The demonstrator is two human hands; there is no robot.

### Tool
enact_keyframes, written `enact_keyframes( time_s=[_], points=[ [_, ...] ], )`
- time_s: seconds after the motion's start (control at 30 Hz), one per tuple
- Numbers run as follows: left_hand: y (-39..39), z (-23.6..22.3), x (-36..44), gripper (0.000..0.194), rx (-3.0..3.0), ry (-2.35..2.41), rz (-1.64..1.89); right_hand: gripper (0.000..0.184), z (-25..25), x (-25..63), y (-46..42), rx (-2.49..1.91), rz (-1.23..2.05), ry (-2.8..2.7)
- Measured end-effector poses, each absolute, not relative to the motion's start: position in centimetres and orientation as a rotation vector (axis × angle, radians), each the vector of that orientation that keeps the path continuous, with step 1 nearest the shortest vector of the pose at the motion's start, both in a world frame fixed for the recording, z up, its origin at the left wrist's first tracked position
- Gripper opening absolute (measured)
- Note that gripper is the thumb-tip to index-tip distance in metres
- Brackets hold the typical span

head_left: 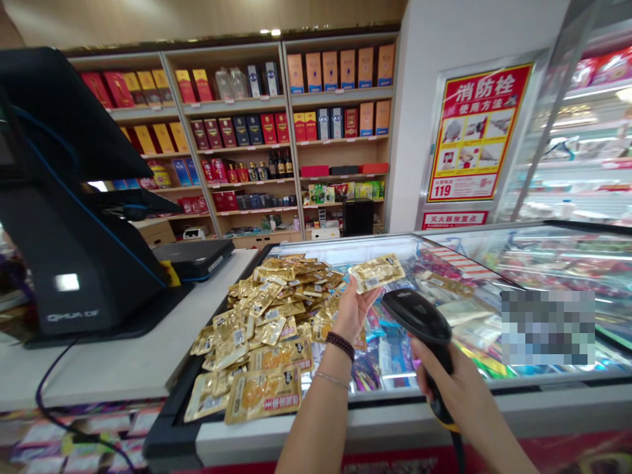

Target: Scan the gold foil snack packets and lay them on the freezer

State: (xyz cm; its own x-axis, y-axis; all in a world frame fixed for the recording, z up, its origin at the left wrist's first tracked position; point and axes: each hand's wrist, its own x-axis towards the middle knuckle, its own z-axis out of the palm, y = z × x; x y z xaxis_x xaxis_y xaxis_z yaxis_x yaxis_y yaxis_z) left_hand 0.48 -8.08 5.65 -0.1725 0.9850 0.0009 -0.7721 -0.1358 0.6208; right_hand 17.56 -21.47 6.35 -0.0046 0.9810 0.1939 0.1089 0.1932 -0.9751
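"What did the left hand [351,309] have?"

"A crinkled gold foil sachet [376,272], gripped at the fingertips above the glass lid of the chest freezer [345,241]. Its long axis lay nearly level, rising slightly to the right, and a small barcode showed on its face."

"And the right hand [444,388]?"

"Clenched around the ribbed black handle of a corded barcode scanner [419,319], to the right of the sachet. The handle sloped down toward the freezer's front edge, and the rounded head pointed up and left, toward the sachet."

"What else lay on the freezer?"

"A heap of matching gold sachets [266,329], flat and overlapping on the left of the lid, just beside a white tabletop [99,368] along the freezer's left edge"
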Motion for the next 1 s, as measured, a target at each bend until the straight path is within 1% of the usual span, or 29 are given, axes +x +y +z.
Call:
enact_keyframes(
  time_s=[0.3, 0.47, 0.5, 0.63, 0.7, 0.73, 0.77, 0.83, 0.87, 0.93, 1.0],
  points=[
    [-8.5, 5.8, 0.4, 0.037, 0.518, 0.577, 1.66, 0.064, 6.4, 17.3, -21.8, -1.138, 1.004, -1.355],
    [-9.3, 7.0, -1.7, 0.019, 0.513, 0.711, 1.742, 0.066, 5.9, 18.1, -20.7, -1.135, 1.028, -1.372],
    [-9.6, 7.5, -2.7, 0.018, 0.544, 0.751, 1.791, 0.068, 5.8, 18.3, -20.3, -1.134, 1.044, -1.392],
    [-11.4, 10.1, -8.3, 0.026, 0.906, 0.964, 2.044, 0.067, 5.9, 17.9, -19.7, -1.101, 1.035, -1.422],
    [-12.4, 11.0, -11.9, 0.03, 1.234, 1.19, 2.114, 0.064, 6.0, 17.1, -20.0, -1.067, 1.016, -1.392],
    [-12.9, 11.2, -13.7, 0.034, 1.409, 1.36, 2.093, 0.064, 6.0, 16.7, -20.2, -1.053, 1.016, -1.38],
    [-13.3, 11.3, -15.4, 0.039, 1.583, 1.578, 1.992, 0.064, 6.0, 16.4, -20.4, -1.044, 1.02, -1.37],
    [-13.9, 10.8, -18.1, 0.048, 1.858, 2.045, 1.558, 0.064, 5.7, 15.9, -20.4, -1.041, 1.033, -1.355],
    [-14.1, 10.4, -19.1, 0.049, 1.923, 2.203, 1.324, 0.065, 5.5, 15.8, -20.3, -1.045, 1.041, -1.347],
    [-14.4, 9.4, -20.3, 0.045, 1.951, 2.344, 1.015, 0.067, 5.0, 15.8, -20.0, -1.053, 1.088, -1.349],
    [-14.6, 8.6, -20.7, 0.045, 1.974, 2.401, 0.855, 0.069, 4.6, 16.2, -19.8, -1.041, 1.149, -1.344]
  ],
)
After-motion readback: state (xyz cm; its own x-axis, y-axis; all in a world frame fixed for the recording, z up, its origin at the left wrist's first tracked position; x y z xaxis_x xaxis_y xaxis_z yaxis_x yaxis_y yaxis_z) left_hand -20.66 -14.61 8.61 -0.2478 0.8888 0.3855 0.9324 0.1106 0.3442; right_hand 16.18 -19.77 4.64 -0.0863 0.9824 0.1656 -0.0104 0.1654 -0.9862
